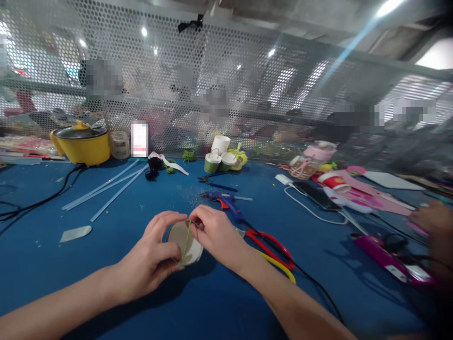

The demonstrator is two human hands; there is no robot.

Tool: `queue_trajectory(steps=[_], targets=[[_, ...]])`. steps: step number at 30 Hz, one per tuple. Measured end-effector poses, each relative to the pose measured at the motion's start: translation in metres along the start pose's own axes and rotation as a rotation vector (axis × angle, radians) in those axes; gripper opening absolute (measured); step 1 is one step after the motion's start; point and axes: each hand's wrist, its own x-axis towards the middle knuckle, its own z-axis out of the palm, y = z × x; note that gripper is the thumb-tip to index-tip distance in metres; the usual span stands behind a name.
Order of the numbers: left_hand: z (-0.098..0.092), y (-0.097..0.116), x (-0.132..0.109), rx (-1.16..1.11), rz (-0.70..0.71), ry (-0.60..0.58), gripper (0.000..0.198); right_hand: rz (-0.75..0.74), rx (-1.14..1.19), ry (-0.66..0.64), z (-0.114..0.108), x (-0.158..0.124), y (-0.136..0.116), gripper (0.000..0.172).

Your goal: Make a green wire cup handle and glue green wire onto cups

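Surface (42, 264) of deep blue colour fills the lower two thirds of the frame. Behind it, across the whole upper part, stands a perforated metal screen (247, 71). At the upper left, close to this screen, sits a yellow pot (83, 144) with a dark lid. To the right of it, several clear glue sticks (106, 189) lie slanted on the surface.

Both arms of the person come in from the bottom edge and meet at the lower centre. The left hand (152, 259) is curled around a paper cup (194, 250) from the left side, and the cup lies tilted, low over the surface. The right hand (217, 236) touches the cup from the right, its fingertips pressed together on a green string (185, 243) that runs across the cup.

Just right of the right hand lie scissors (256, 235) with red and yellow handles. A blue glue gun (226, 200) lies just above the hands. Further right is a dark phone (316, 193) with a white cable beside it. At the right edge, blurred, is another person's hand (430, 219).
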Motion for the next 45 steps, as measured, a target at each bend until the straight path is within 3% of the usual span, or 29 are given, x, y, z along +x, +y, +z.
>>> queue_trajectory(steps=[8,19,23,26,30,33,36,41,43,45], targets=[[-0.001,-0.003,-0.001,0.116,0.038,0.006,0.007,0.032,0.109,-0.021,-0.004,0.001,-0.004,0.003],[-0.001,-0.003,0.0,0.133,0.036,0.015,0.003,-0.017,0.019,0.048,0.003,0.0,0.0,0.013],[-0.003,-0.004,-0.001,0.163,0.0,0.059,0.025,-0.029,-0.006,0.119,0.003,0.0,-0.001,0.012],[-0.003,-0.005,-0.002,0.17,-0.003,0.066,0.029,-0.076,-0.035,0.162,0.002,-0.002,-0.002,0.011],[0.001,-0.009,-0.004,0.079,-0.042,0.116,0.047,-0.114,-0.024,0.206,0.003,-0.003,-0.002,0.01],[0.004,-0.013,-0.005,0.004,-0.122,0.077,0.064,-0.11,0.037,0.238,0.006,-0.003,-0.004,0.009],[0.003,-0.016,-0.004,-0.03,-0.145,0.01,0.067,-0.091,0.135,0.23,0.007,-0.003,-0.006,0.002],[-0.002,-0.017,0.001,-0.021,-0.202,0.073,0.066,-0.003,0.189,0.315,-0.004,-0.005,-0.01,0.015],[-0.002,-0.017,0.001,-0.032,-0.208,0.086,0.066,-0.001,0.169,0.2,-0.009,-0.006,-0.013,0.025],[-0.002,-0.017,0.001,-0.05,-0.197,0.071,0.066,-0.004,0.153,-0.016,-0.011,-0.006,-0.016,0.026]])
